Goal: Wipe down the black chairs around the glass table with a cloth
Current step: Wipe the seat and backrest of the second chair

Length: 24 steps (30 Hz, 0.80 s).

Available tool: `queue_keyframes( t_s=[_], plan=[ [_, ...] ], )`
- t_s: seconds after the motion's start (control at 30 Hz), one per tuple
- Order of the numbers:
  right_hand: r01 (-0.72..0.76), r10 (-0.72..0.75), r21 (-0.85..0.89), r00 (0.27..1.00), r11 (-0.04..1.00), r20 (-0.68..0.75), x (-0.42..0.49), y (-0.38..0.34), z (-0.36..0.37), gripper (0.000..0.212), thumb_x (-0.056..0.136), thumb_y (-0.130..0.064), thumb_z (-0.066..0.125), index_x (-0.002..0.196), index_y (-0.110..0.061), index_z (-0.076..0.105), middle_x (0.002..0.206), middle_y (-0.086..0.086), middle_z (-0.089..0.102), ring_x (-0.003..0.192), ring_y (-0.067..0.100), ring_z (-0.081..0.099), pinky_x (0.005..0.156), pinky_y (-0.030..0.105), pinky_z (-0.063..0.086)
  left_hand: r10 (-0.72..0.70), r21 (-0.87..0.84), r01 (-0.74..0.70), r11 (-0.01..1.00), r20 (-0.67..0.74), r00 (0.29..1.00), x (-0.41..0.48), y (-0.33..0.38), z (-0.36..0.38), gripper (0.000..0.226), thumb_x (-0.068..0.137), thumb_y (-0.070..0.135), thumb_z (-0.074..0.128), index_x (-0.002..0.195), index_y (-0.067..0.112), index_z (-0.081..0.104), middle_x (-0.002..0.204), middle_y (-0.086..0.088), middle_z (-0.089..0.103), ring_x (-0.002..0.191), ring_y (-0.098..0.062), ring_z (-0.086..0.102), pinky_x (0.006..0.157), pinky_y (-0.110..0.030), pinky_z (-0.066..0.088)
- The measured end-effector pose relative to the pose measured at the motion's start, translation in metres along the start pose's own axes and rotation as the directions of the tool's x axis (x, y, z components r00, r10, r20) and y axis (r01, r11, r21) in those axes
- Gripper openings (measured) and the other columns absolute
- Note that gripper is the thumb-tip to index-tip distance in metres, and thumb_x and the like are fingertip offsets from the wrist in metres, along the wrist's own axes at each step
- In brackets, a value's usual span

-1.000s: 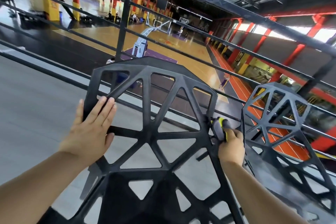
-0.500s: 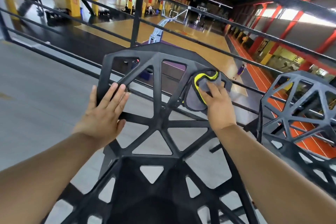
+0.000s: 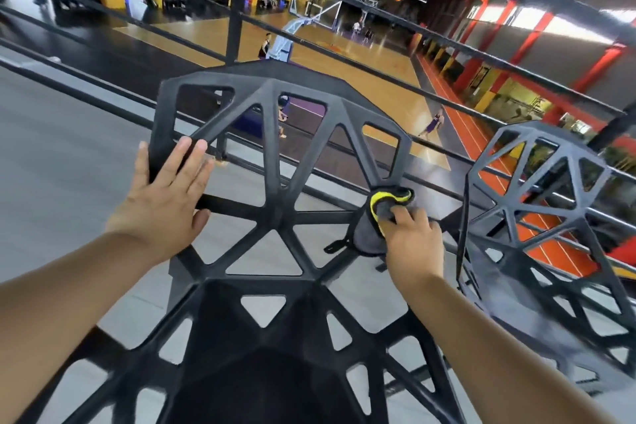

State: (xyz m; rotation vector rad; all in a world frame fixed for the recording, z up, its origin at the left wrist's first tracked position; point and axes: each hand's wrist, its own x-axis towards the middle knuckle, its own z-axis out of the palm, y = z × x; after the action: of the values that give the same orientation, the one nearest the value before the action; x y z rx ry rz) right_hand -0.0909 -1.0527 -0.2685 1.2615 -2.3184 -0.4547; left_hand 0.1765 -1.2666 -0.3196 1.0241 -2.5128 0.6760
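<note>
The left hand (image 3: 165, 203) lies open, fingers straight and flat against the chair (image 3: 275, 155) back at its 9 o'clock edge. At the back's 3 o'clock edge the grey, yellow-trimmed cloth (image 3: 373, 227) is bunched against a strut, gripped by the curled fingers of the right hand (image 3: 409, 241). A second chair (image 3: 537, 203) stands just beside at 3 o'clock, both before a railing (image 3: 237, 0).
</note>
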Motion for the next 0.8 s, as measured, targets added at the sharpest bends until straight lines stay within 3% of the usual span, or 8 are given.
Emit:
queue_keyframes(
  t_s=[0.07, 0.17, 0.23, 0.33, 0.47, 0.57, 0.7, 0.8],
  plan=[
    [-0.013, 0.013, 0.041, 1.0, 0.999, -0.017, -0.002, -0.012, 0.003, 0.066, 0.052, -0.009, 0.083, 0.115, -0.012, 0.065, 0.12, 0.012, 0.056, 0.099, 0.036, 0.054, 0.075, 0.041, 0.047, -0.007, 0.045, 0.006, 0.999, 0.012, 1.0, -0.001, 0.001, 0.001, 0.071, 0.085, 0.044, 0.032, 0.144, 0.006, 0.021, 0.155, -0.016, 0.017, 0.143, -0.028, -0.007, 0.111, -0.062, -0.006],
    [-0.068, 0.067, 0.044, 0.997, 0.997, 0.024, -0.003, -0.036, 0.022, 0.055, 0.069, -0.01, 0.072, 0.123, -0.013, 0.059, 0.131, 0.01, 0.048, 0.11, 0.034, 0.047, 0.084, 0.041, 0.04, -0.004, 0.043, 0.003, 0.999, 0.013, 1.0, 0.0, 0.001, 0.003, 0.071, 0.086, 0.045, 0.027, 0.145, 0.007, 0.017, 0.156, -0.017, 0.013, 0.143, -0.03, -0.007, 0.109, -0.062, -0.007],
    [-0.135, 0.13, 0.088, 0.989, 0.987, 0.068, -0.005, -0.05, 0.028, 0.045, 0.061, -0.006, 0.077, 0.105, -0.008, 0.069, 0.112, 0.013, 0.059, 0.098, 0.036, 0.053, 0.077, 0.043, 0.044, -0.004, 0.029, 0.004, 1.0, 0.02, 1.0, 0.001, 0.0, 0.003, 0.072, 0.087, 0.045, 0.032, 0.146, 0.006, 0.019, 0.156, -0.017, 0.012, 0.142, -0.029, -0.008, 0.109, -0.062, -0.007],
    [-0.05, 0.038, 0.113, 0.994, 0.992, 0.104, -0.015, -0.075, 0.04, 0.031, 0.056, -0.008, 0.081, 0.086, -0.007, 0.073, 0.1, 0.012, 0.063, 0.09, 0.036, 0.057, 0.07, 0.043, 0.047, 0.004, 0.008, -0.004, 1.0, 0.022, 1.0, 0.001, 0.0, 0.005, 0.073, 0.087, 0.044, 0.039, 0.146, 0.004, 0.024, 0.156, -0.018, 0.012, 0.142, -0.028, -0.009, 0.109, -0.063, -0.006],
    [0.001, -0.063, 0.294, 0.978, 0.956, 0.201, -0.035, -0.12, 0.063, 0.041, 0.088, -0.007, 0.052, 0.128, -0.012, 0.055, 0.138, 0.007, 0.041, 0.122, 0.032, 0.039, 0.095, 0.04, 0.036, 0.003, 0.031, -0.003, 1.0, 0.005, 1.0, -0.001, -0.001, 0.007, 0.07, 0.091, 0.044, 0.029, 0.147, 0.004, 0.02, 0.156, -0.018, 0.009, 0.143, -0.029, -0.011, 0.109, -0.065, -0.003],
    [-0.083, 0.015, 0.33, 0.979, 0.94, 0.202, -0.038, -0.131, 0.069, 0.044, 0.088, -0.007, 0.053, 0.132, -0.012, 0.052, 0.141, 0.006, 0.039, 0.121, 0.031, 0.039, 0.092, 0.039, 0.036, 0.007, 0.032, -0.008, 0.999, 0.017, 1.0, 0.0, -0.001, 0.007, 0.069, 0.092, 0.045, 0.022, 0.147, 0.004, 0.013, 0.157, -0.017, 0.005, 0.144, -0.032, -0.006, 0.11, -0.065, -0.001],
    [-0.01, -0.075, 0.298, 0.959, 0.954, 0.272, -0.043, -0.126, 0.065, 0.055, 0.088, -0.01, 0.054, 0.141, -0.015, 0.039, 0.141, 0.004, 0.036, 0.123, 0.029, 0.034, 0.094, 0.036, 0.034, 0.002, 0.024, -0.002, 1.0, 0.003, 1.0, -0.001, -0.001, 0.005, 0.075, 0.089, 0.048, 0.025, 0.147, 0.003, 0.009, 0.157, -0.016, 0.003, 0.144, -0.032, -0.005, 0.109, -0.064, -0.002],
    [0.049, -0.136, 0.259, 0.935, 0.965, 0.328, -0.041, -0.129, 0.063, 0.052, 0.088, -0.013, 0.054, 0.138, -0.014, 0.041, 0.133, 0.004, 0.043, 0.12, 0.027, 0.036, 0.093, 0.035, 0.037, 0.001, 0.013, -0.001, 1.0, 0.002, 1.0, 0.0, -0.001, 0.006, 0.074, 0.089, 0.049, 0.025, 0.146, 0.005, 0.004, 0.157, -0.016, 0.002, 0.144, -0.031, -0.006, 0.109, -0.063, -0.005]
  ],
)
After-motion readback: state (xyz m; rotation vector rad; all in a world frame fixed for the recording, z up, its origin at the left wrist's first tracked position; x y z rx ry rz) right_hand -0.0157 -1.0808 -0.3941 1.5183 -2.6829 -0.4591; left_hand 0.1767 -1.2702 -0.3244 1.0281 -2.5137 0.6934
